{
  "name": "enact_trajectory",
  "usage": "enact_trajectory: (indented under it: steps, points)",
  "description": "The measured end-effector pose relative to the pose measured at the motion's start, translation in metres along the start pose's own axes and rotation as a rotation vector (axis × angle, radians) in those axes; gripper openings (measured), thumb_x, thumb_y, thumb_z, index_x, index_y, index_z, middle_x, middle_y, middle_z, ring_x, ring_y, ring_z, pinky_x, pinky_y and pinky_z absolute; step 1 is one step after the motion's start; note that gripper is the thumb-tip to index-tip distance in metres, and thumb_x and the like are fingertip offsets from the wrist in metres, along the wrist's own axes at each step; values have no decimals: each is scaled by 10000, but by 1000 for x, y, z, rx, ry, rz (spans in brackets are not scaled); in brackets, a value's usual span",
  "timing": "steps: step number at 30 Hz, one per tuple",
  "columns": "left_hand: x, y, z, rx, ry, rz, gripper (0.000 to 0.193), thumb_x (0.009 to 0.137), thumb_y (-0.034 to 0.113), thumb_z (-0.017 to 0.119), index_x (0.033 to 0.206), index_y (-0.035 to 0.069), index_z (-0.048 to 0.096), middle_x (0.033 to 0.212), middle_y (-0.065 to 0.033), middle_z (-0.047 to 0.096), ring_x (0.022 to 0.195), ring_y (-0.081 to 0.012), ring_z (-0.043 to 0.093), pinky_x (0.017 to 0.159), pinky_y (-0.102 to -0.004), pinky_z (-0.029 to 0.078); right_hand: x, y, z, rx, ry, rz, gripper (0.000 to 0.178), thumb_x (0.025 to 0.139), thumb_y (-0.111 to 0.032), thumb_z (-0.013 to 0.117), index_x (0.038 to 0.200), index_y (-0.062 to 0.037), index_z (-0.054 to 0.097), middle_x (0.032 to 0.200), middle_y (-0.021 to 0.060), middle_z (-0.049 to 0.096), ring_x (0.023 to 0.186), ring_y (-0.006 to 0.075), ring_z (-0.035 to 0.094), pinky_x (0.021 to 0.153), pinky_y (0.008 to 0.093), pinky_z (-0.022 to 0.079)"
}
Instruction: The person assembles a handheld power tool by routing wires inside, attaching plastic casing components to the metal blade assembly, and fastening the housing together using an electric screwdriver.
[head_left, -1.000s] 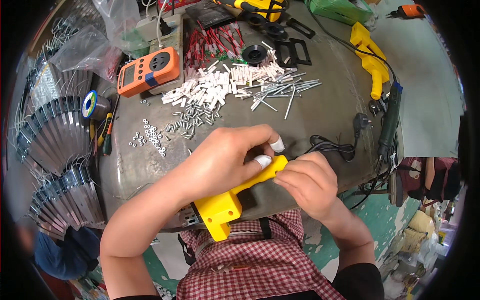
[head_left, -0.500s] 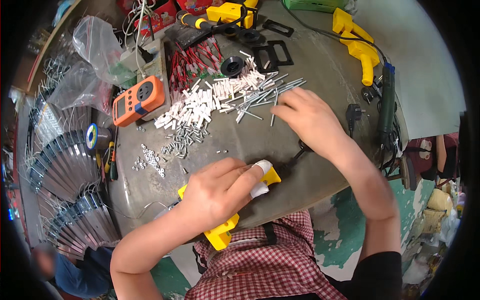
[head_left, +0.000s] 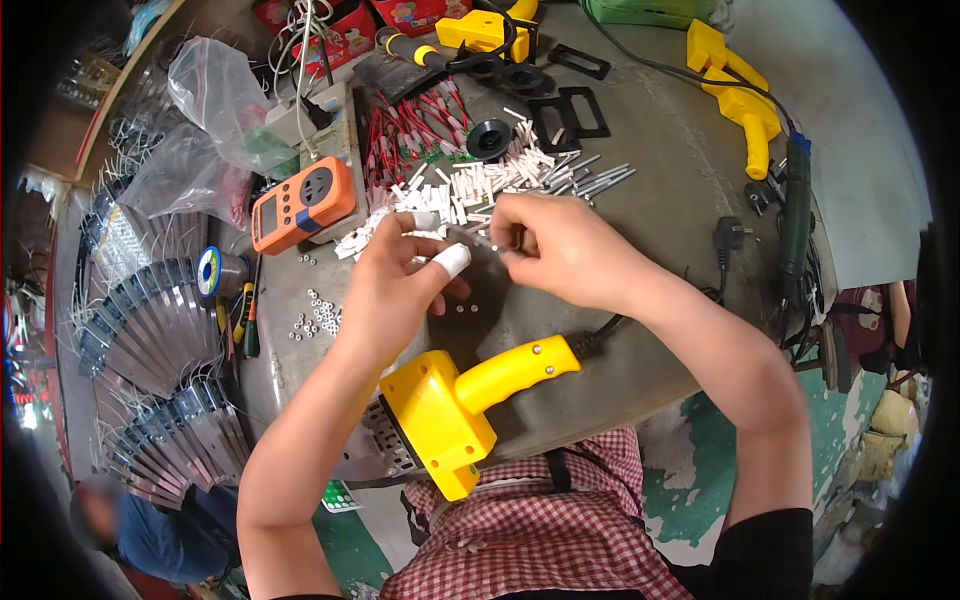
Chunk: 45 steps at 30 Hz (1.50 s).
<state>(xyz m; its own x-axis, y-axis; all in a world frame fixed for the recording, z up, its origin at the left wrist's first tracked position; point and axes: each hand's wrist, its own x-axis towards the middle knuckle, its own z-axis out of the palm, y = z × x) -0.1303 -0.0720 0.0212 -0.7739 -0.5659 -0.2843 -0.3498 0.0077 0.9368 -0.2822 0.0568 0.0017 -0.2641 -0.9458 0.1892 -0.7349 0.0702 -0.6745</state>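
"what's new?"

"the left hand (head_left: pixel 392 280) is off the yellow tool (head_left: pixel 437 408) now; work on it seems paused."

"grips?"

"left fingers loosely curled, contents unclear; right hand (head_left: pixel 555 245) seemingly pinching a thin metal piece (head_left: pixel 488 243)."

"and the tool?"

"lower centre of frame, below both hands, touching neither."

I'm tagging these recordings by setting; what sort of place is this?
Probably a small assembly or repair workshop: the worktable bears piles of long metal bolts and small white pieces, with a yellow handled housing lying at its near edge.
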Motion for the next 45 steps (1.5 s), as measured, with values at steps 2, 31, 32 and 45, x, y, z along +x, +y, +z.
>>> enact_trajectory:
  steps: [2, 31, 32, 45]
  points:
    - [-4, 0, -1, -101, 13, 67, 332, 888, 71, 617, 1178, -10, 480, 934, -82, 644, 839, -128, 624, 607, -230, 478, -1, -12, -2, 509, -123, 117, 142, 773, -2, 628, 889, -11, 546, 770, 41, 585, 688, 122, 572, 614, 291, 463]
    - [-45, -21, 8, 762, -184, 872, 454, 614, -37, 637, 1048, 93, 651, 837, -91, 582, 689, -279, 596, 583, -360, 498, -114, -76, 34, -33, 96, -143, 160, 720, -142, 656, 860, -71, 624, 763, 30, 530, 719, 197, 569, 570, 309, 482]
    - [-45, -20, 8, 755, -178, 891, 459, 609, -42, 631, 1045, 98, 652, 825, -89, 573, 679, -277, 588, 577, -364, 492, -109, -73, 33, -38, 105, -200, 161, 716, -143, 645, 858, -73, 613, 797, 32, 528, 752, 197, 567, 581, 306, 486]
    - [-41, -21, 1, 576, -274, 757, 288, 724, -17, 630, 1004, 50, 630, 877, -106, 598, 837, -320, 602, 746, -377, 491, -97, -88, 43, -161, 26, -282, 165, 736, -119, 587, 891, -61, 580, 904, 70, 498, 841, 222, 566, 712, 346, 500]
